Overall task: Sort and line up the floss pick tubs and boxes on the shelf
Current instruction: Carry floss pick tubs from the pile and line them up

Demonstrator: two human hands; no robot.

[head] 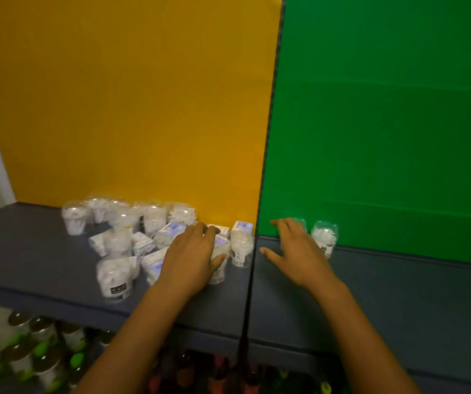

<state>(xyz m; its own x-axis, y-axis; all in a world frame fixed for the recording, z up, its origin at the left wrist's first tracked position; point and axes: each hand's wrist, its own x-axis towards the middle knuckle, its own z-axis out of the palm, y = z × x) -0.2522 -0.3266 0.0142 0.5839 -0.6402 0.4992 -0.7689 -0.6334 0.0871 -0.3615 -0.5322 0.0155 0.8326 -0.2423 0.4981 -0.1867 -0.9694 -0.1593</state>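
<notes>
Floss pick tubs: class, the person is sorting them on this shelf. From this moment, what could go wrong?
1. The front tub stands near the shelf edge; a nudge might tip it off.
2. The left hand reaches into a crowded cluster, so neighbouring boxes could get knocked over.
3. The right hand partly hides a tub next to the clear tub; moving blind may topple either.

Shop, stocked shelves (58,268), rows of jars (41,354)

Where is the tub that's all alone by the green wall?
That clear tub stands on the right shelf section, against the green wall, just right of the right hand.
</notes>
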